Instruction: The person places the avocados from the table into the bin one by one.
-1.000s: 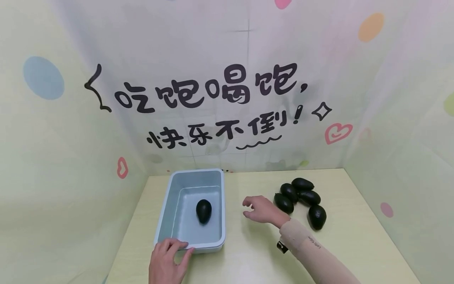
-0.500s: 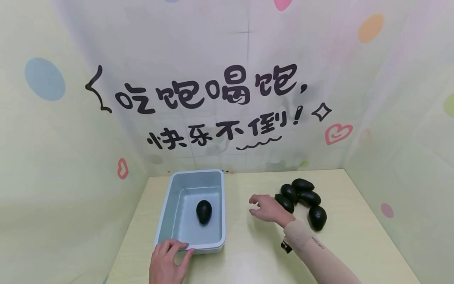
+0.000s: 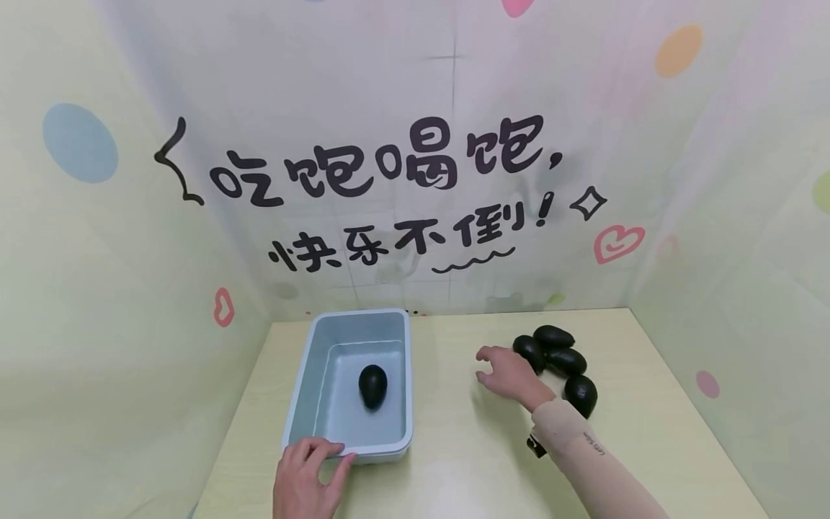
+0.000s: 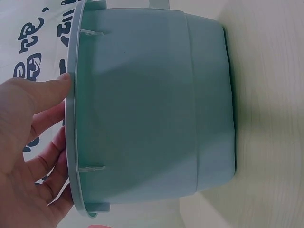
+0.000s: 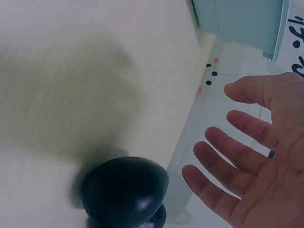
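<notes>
My left hand holds the near rim of a light blue plastic bin, thumb and fingers at the edge, as the left wrist view also shows. Inside the bin lies one dark avocado. Over the table to the right, my right hand is empty, its fingers spread and slightly bent. It hovers at the left side of a group of dark avocados and hides one of them in the head view. In the right wrist view a dark avocado sits below the fingers.
The pale wooden table reaches back to a printed cloth backdrop, with cloth walls on both sides. A separate avocado lies at the near right of the group, beside the right forearm.
My right hand has moved to the right, away from the bin and toward the avocado group, now covering the leftmost one. My left hand and the bin have stayed in place.
</notes>
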A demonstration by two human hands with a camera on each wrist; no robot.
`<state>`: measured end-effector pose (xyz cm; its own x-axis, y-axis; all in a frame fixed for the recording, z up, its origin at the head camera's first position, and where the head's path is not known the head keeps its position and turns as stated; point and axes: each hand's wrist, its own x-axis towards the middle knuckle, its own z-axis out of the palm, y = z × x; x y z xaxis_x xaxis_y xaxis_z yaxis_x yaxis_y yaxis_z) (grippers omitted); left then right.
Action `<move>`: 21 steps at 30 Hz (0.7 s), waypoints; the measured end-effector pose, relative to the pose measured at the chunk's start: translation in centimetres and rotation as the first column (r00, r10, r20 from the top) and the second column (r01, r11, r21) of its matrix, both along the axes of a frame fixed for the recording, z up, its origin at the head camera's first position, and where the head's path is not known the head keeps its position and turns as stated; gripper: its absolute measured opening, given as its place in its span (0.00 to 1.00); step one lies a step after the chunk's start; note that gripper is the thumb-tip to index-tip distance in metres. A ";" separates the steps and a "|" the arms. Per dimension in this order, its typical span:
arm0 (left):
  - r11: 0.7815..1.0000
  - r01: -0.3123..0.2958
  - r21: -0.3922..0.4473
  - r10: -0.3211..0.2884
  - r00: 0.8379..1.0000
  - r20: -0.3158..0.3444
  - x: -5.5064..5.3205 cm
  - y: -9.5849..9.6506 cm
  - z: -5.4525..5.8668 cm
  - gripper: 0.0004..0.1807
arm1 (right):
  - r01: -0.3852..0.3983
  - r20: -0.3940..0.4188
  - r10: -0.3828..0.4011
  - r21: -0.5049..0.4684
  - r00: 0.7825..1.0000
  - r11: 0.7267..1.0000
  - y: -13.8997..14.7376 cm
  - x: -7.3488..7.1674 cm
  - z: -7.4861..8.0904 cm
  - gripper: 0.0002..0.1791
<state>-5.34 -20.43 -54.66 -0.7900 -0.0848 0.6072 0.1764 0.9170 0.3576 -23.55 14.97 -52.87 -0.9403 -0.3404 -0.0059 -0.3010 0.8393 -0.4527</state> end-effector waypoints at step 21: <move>1.000 -0.005 -0.005 0.005 1.000 -0.007 -0.1 0.0 -0.1 0.18 | 0.250 -0.117 -0.243 0.049 0.963 0.967 2.9 -0.6 -2.0 0.16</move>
